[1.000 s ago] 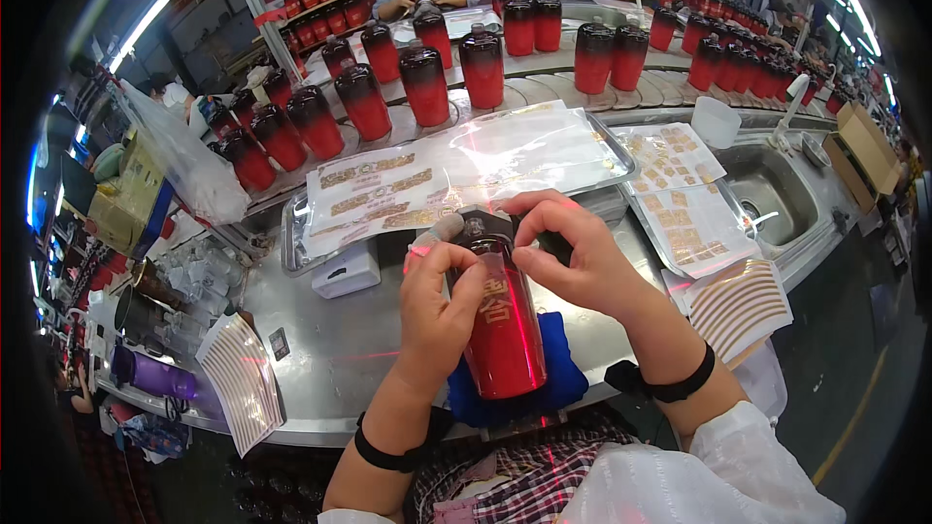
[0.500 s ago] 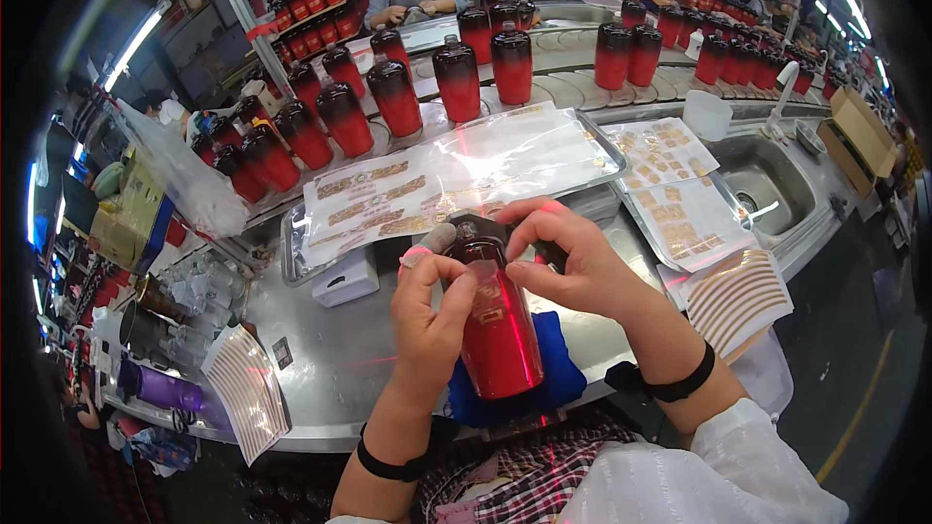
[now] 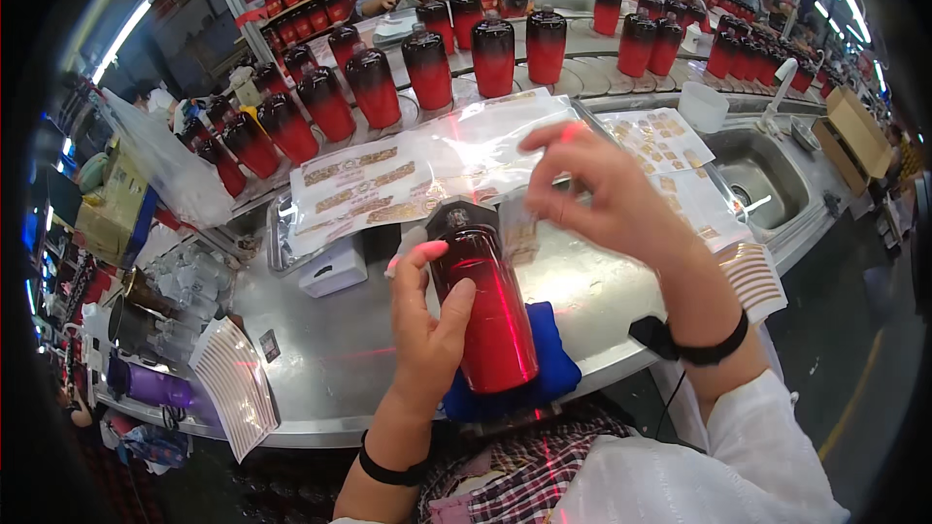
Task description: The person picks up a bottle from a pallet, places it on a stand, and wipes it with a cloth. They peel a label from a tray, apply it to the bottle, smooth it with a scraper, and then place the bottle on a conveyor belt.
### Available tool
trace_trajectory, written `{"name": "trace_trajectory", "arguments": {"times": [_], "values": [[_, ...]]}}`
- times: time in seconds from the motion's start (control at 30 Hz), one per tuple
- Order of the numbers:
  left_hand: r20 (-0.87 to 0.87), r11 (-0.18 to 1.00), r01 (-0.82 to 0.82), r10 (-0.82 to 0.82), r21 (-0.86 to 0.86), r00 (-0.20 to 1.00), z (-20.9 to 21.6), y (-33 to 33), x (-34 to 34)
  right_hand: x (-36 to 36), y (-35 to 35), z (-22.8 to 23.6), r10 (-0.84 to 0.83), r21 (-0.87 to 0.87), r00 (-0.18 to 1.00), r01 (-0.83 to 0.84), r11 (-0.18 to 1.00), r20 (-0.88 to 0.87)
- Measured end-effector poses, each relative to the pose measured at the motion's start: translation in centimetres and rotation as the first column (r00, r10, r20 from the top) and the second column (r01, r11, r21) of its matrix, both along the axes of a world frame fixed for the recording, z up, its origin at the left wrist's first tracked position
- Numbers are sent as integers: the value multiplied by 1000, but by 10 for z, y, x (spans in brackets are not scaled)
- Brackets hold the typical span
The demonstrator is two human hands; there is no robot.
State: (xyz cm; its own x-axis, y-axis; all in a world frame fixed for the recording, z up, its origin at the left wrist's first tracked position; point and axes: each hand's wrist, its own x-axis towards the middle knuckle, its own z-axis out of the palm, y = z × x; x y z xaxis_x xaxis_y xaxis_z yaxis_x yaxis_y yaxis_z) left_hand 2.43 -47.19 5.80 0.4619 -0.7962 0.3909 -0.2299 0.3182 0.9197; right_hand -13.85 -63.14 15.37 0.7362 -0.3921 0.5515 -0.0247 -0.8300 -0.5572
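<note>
A tall bottle (image 3: 482, 315), red with a black top, leans over a blue cloth (image 3: 555, 349) at the table's near edge. My left hand (image 3: 427, 320) grips its left side, thumb on the front and a covered fingertip near the shoulder. A dark faceted piece (image 3: 461, 220) shows at the bottle's top. My right hand (image 3: 612, 194) is raised apart from the bottle, fingers bent and spread, with nothing visible in them. Beside the bottle's shoulder shows a small clear patch with gold marks (image 3: 521, 241); I cannot tell what it rests on. Red light lines cross the bottle and fingertips.
A tray with white sheets of gold decals (image 3: 388, 180) lies beyond the bottle. Past it, red-black bottles (image 3: 493, 58) line a conveyor. To the right are a sink (image 3: 762, 175) and striped sheets (image 3: 749, 277); left, a white box (image 3: 333, 269) and another striped sheet (image 3: 233, 383).
My right hand has left the bottle, moving up and right. The gold marking on the bottle's front no longer shows there. Conveyor bottles have shifted, and a co-worker across has reached out an arm.
</note>
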Motion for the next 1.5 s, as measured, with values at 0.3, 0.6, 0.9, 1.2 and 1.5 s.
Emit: {"name": "trace_trajectory", "arguments": {"times": [0.3,0.6,0.9,1.2,1.5], "values": [[-450,962,259,-195,84,871,-19,-4,-10,-23,-138,-8,-328,65,928,343,937,-176],[-394,982,182,-146,55,907,-31,-8,-11,-90,-241,-33,-532,369,760,648,666,-374],[-443,972,219,-163,79,881,-29,-6,-8,-98,-327,-159,-757,-477,297,629,614,-582],[-569,944,329,-263,14,780,-23,-7,-8,-86,-257,-82,-582,-362,777,485,796,-239],[-613,932,352,-328,-87,719,-19,-6,-6,-23,-49,12,58,187,996,-46,981,-61]]}}
